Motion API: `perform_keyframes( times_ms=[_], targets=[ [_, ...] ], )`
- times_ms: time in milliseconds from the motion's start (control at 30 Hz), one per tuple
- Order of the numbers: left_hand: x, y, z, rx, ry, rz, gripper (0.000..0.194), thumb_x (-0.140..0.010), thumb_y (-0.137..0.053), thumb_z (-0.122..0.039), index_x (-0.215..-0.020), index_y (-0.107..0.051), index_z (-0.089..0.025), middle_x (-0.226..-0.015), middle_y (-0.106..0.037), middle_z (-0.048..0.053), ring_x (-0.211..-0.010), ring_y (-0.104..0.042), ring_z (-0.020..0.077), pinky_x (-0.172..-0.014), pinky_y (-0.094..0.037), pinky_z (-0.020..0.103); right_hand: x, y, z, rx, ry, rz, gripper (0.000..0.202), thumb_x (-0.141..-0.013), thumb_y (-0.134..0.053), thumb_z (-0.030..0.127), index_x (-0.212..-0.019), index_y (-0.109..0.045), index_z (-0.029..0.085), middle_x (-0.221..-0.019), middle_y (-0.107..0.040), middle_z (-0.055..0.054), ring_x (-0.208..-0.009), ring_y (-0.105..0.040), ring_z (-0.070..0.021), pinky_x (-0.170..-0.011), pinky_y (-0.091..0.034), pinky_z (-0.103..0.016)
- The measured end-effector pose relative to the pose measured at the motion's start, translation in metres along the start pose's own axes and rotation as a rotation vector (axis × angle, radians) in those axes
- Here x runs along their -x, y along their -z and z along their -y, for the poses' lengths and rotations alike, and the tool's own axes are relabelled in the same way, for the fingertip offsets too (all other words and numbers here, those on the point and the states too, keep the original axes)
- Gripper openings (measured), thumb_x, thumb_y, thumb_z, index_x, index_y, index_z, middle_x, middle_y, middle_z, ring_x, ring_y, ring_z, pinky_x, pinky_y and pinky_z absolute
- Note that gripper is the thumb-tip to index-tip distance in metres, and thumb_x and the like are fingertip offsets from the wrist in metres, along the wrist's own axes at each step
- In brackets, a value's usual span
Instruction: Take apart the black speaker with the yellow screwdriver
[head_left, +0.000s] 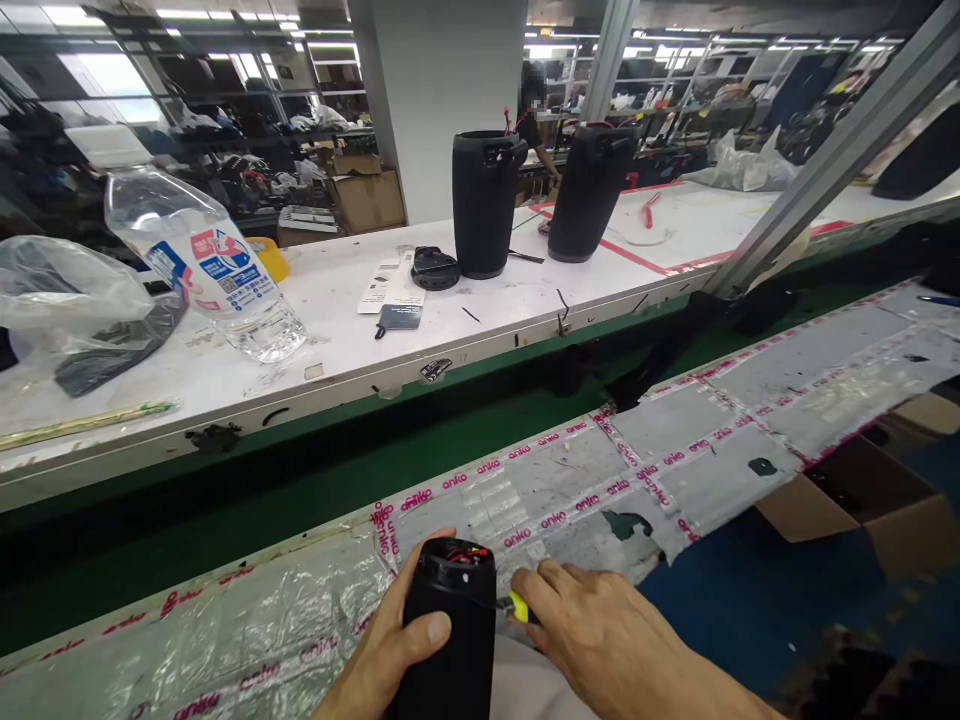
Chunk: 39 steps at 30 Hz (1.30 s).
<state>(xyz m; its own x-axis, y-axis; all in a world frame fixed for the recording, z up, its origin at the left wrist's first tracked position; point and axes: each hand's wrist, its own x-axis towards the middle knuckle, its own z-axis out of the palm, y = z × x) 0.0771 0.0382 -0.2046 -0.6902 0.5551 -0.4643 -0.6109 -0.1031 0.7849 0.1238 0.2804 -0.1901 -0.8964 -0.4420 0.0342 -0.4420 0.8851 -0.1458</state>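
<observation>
A black cylindrical housing (450, 640) stands near the bottom centre, its open top showing red and yellow wires inside. My left hand (397, 640) is wrapped round its left side, thumb across the front. On the right, my right hand (581, 620) is closed round a tool with a yellow part (518, 606), whose dark tip meets the housing's upper right side. Most of that tool is hidden in my fingers. Below the hands is a plastic-covered bench (540, 490) with pink printed tape.
The white shelf (337, 340) beyond carries two black cylinders (484, 205) (589, 195), a round black part (435, 268), a water bottle (217, 265) and a plastic bag (67, 300). A metal post (832, 150) slants at right. An open carton (862, 500) lies below. A person (531, 125) is behind.
</observation>
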Motion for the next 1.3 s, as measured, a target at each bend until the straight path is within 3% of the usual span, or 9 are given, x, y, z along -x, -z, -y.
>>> perform_keyframes(
  times_ms=[233, 467, 633, 800, 967, 1300],
  targets=[
    [0.005, -0.005, -0.003, -0.082, -0.045, -0.059, 0.088, -0.074, -0.079, -0.052, -0.149, -0.039, -0.026, -0.142, -0.062, 0.01, -0.132, -0.054, 0.0383, -0.107, -0.042, 0.045, 0.003, 0.0, 0.005, 0.071, 0.007, 0.025, 0.028, -0.092, -0.063, 0.017, -0.104, -0.04, 0.024, -0.079, -0.061, 0.001, -0.056, -0.062, -0.0225, -0.046, -0.022, -0.036],
    [0.009, -0.018, 0.001, 0.0, -0.076, -0.138, 0.088, -0.075, -0.079, -0.049, -0.15, -0.039, -0.031, -0.136, -0.068, 0.005, -0.117, -0.065, 0.0334, -0.094, -0.052, 0.038, 0.0, 0.004, 0.007, 0.083, 0.013, 0.08, 0.034, -0.083, -0.063, 0.01, -0.102, -0.039, 0.024, -0.078, -0.061, 0.0, -0.056, -0.061, -0.0214, -0.045, -0.023, -0.036],
    [0.015, -0.022, -0.001, 0.009, -0.064, -0.19, 0.092, -0.072, -0.082, -0.049, -0.152, -0.038, -0.031, -0.141, -0.065, 0.005, -0.139, -0.049, 0.0379, -0.091, -0.054, 0.036, -0.002, 0.014, 0.008, 0.11, 0.039, 0.069, 0.034, -0.077, -0.059, 0.007, -0.098, -0.039, 0.024, -0.076, -0.059, 0.0, -0.052, -0.058, -0.0202, -0.044, -0.019, -0.036],
    [0.018, -0.023, -0.004, -0.115, -0.075, -0.231, 0.091, -0.074, -0.079, -0.049, -0.153, -0.038, -0.029, -0.143, -0.064, 0.004, -0.144, -0.042, 0.0392, -0.098, -0.052, 0.037, -0.003, 0.023, 0.007, 0.136, 0.129, 0.105, 0.037, -0.07, -0.057, 0.0, -0.096, -0.043, 0.022, -0.075, -0.058, -0.001, -0.057, -0.057, -0.0204, -0.043, -0.014, -0.038],
    [0.019, -0.02, -0.003, -0.161, -0.049, -0.214, 0.09, -0.075, -0.079, -0.052, -0.152, -0.038, -0.029, -0.145, -0.062, 0.005, -0.143, -0.044, 0.0384, -0.102, -0.05, 0.038, -0.001, 0.025, 0.005, 0.18, 0.203, 0.092, 0.037, -0.066, -0.06, 0.001, -0.095, -0.048, 0.02, -0.079, -0.055, -0.002, -0.062, -0.054, -0.0198, -0.043, -0.014, -0.039],
    [0.011, -0.013, 0.002, -0.236, -0.063, -0.162, 0.094, -0.072, -0.08, -0.057, -0.15, -0.037, -0.026, -0.144, -0.06, 0.009, -0.133, -0.053, 0.038, -0.106, -0.045, 0.041, 0.002, 0.017, 0.001, 0.152, 0.193, 0.054, 0.032, -0.074, -0.06, 0.005, -0.099, -0.048, 0.02, -0.075, -0.053, 0.0, -0.058, -0.05, -0.0191, -0.045, -0.015, -0.039]
  ],
)
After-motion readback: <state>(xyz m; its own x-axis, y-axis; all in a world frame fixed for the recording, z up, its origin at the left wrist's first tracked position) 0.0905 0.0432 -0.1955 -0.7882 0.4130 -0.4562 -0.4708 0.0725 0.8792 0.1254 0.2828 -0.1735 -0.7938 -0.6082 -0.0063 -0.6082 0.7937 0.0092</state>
